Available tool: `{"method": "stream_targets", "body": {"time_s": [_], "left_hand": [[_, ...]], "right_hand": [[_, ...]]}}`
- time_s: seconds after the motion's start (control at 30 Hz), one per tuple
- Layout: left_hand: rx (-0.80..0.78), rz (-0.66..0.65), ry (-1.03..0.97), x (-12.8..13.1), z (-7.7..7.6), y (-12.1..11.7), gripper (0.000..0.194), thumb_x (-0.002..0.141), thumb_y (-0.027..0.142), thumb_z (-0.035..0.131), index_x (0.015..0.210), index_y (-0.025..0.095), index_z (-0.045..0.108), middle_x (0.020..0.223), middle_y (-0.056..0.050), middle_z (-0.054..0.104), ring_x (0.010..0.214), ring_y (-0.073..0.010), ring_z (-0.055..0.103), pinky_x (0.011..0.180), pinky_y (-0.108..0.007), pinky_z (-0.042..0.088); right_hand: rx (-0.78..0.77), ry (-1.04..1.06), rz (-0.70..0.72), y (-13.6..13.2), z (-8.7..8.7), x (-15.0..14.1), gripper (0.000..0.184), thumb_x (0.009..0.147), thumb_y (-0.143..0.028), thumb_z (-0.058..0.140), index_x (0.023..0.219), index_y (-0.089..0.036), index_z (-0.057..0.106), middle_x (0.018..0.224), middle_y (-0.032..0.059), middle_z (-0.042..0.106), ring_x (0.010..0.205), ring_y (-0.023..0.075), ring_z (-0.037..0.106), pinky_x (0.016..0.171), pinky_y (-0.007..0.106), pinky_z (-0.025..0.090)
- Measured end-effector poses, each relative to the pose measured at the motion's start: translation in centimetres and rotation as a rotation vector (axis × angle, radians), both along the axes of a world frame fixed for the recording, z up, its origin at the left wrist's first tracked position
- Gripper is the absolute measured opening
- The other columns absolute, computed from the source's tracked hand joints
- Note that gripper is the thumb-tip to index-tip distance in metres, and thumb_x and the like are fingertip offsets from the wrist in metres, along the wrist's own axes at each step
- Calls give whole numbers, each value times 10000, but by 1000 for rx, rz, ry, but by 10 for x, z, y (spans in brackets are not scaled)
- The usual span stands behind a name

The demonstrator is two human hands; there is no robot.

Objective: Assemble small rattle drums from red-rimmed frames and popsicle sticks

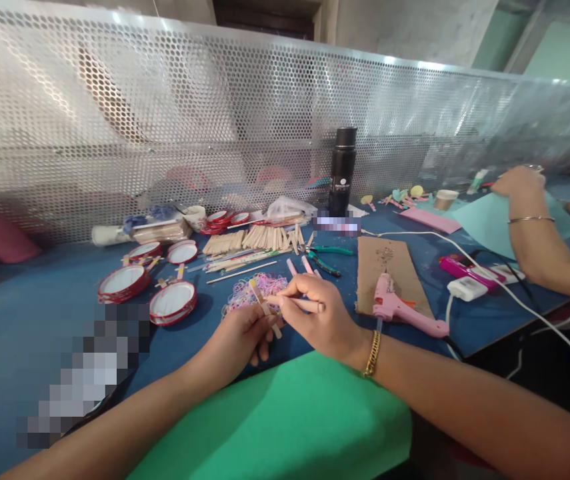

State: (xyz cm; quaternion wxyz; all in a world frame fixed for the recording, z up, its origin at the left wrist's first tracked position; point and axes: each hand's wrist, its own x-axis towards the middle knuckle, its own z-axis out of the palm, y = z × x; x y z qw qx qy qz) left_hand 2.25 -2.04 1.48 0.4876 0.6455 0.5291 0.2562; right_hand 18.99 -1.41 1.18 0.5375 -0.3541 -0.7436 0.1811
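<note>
The left hand (251,325) grasps a narrow, flat, pale wooden craft stick with a yellowish upper end (265,309), pinching its lower part between thumb and fingers so that it leans in front of a loose heap of pink, lilac and white little rings, apparently elastic bands (245,288), on the blue-covered table (175,353). The right hand (322,310) closes thumb and fingers around a slim, pale pinkish, pen-like rod (309,305), its tip at the stick's face; whether tip and wood truly meet, I cannot tell. The stick should weigh almost nothing and feel stiff and dry, with little tendency to slip, but being so thin it could crack if bent across its middle; the safest hold is by its long edges near the lower end, leaving the yellowish end and flat face free. The rod looks light, rigid and smooth, likely to roll if laid down, and is steadiest held near its tip. The bands look soft, springy and prone to tangling, better picked a few at a time. Beyond the right wrist, a pink plastic glue gun (395,308) lies on a brown cardboard sheet (371,267); its handle is the place to grip, since the nozzle may be hot.
</note>
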Motion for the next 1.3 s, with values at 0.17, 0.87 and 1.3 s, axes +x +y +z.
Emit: {"method": "stream_targets", "body": {"time_s": [0.17, 0.87, 1.3], "left_hand": [[6, -11, -3, -1, -3, 1, 312, 779, 490, 536, 664, 201, 506, 460, 72, 479, 347, -65, 398, 350, -183, 307], [11, -3, 14, -1, -4, 2, 295, 782, 463, 518, 654, 197, 503, 460, 65, 482, 351, -65, 411, 352, -175, 314], [3, 2, -6, 0, -1, 0, 281, 775, 464, 504, 684, 198, 514, 460, 72, 483, 343, -61, 395, 342, -176, 291]], "right_hand": [[9, 2, 9, 0, -1, -1, 144, 842, -171, 571, 706, -217, 571, 702, -7, 640, 701, 145, 584, 670, 279, 450], [9, 1, 28, 0, -1, -1, 140, 847, -179, 577, 712, -216, 568, 708, -4, 646, 708, 147, 592, 679, 279, 452], [-19, 20, 7, 0, 0, 0, 137, 849, -172, 576, 718, -212, 576, 708, -7, 650, 677, 135, 586, 650, 268, 444]]}}
